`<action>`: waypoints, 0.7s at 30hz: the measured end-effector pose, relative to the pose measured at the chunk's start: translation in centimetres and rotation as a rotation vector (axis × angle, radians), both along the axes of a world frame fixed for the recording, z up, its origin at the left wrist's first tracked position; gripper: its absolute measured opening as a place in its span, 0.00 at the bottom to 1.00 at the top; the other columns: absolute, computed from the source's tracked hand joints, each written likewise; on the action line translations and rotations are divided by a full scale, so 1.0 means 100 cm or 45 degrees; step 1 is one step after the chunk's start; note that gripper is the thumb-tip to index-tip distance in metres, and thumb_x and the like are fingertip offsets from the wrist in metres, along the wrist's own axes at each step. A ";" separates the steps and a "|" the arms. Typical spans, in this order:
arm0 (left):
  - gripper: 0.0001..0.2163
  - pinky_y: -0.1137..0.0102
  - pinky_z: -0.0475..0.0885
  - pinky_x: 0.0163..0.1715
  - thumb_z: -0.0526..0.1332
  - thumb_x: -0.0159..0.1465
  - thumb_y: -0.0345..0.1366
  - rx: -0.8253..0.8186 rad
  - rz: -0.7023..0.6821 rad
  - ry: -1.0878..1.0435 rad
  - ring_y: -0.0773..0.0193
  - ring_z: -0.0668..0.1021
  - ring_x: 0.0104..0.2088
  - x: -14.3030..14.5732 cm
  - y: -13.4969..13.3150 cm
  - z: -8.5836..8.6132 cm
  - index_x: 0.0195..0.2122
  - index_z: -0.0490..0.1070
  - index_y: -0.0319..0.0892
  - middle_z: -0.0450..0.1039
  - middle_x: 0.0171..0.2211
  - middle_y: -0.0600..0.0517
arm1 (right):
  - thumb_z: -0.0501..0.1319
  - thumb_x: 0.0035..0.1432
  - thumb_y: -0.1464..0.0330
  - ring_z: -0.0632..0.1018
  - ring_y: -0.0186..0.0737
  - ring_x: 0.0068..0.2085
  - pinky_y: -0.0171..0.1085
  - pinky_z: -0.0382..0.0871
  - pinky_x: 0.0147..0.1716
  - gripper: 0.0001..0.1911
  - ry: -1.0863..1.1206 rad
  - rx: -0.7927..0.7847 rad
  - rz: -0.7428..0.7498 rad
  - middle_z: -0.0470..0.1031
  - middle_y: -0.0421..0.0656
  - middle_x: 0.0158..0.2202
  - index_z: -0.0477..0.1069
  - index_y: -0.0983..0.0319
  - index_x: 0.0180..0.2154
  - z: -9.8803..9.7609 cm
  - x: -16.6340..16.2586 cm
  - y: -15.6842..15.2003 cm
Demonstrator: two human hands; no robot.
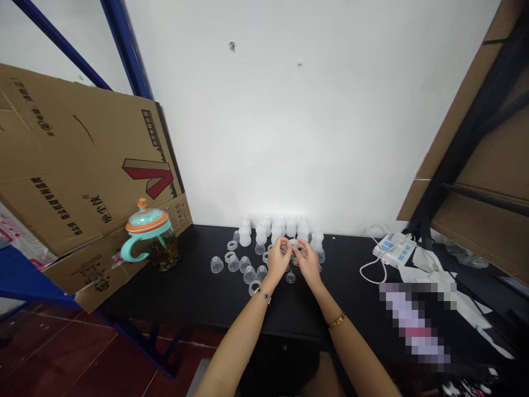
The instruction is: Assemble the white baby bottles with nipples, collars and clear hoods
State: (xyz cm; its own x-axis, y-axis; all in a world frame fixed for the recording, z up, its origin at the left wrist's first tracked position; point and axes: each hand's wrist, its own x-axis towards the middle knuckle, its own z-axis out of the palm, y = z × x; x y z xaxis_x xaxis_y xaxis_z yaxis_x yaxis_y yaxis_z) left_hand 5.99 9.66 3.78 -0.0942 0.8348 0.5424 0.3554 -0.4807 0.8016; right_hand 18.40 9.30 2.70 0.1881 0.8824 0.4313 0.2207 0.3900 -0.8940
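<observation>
Between my two hands is a whitish screw ring, like a baby-bottle collar, pinched at its sides. My left hand has its fingers closed on the left side of the ring. On the other side, the fingers of my right hand grip it too. Just below the hands a clear teat-like piece lies on the table. Clear domed caps and loose white rings are spread to the left of my hands. White bottles stand in rows behind them. Some small parts are hidden by my hands.
The black table meets a white wall. A large jug with a turquoise handle stands left, before a cardboard sheet. On the right lie a white power strip, its cable, and white paper pieces.
</observation>
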 end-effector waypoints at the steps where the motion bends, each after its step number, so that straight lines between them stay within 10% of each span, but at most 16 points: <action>1: 0.06 0.71 0.70 0.33 0.59 0.63 0.35 -0.002 0.002 -0.002 0.64 0.78 0.33 0.000 0.000 0.000 0.41 0.69 0.45 0.78 0.37 0.52 | 0.61 0.57 0.54 0.74 0.33 0.18 0.36 0.69 0.20 0.23 -0.001 0.008 -0.003 0.81 0.51 0.47 0.72 0.61 0.49 0.001 0.000 -0.001; 21: 0.07 0.71 0.69 0.33 0.59 0.63 0.36 -0.008 -0.026 -0.003 0.64 0.77 0.32 0.000 0.000 -0.001 0.43 0.68 0.44 0.77 0.38 0.51 | 0.62 0.57 0.53 0.71 0.31 0.18 0.34 0.66 0.17 0.22 0.051 -0.004 0.031 0.79 0.49 0.46 0.72 0.60 0.47 -0.003 0.000 0.003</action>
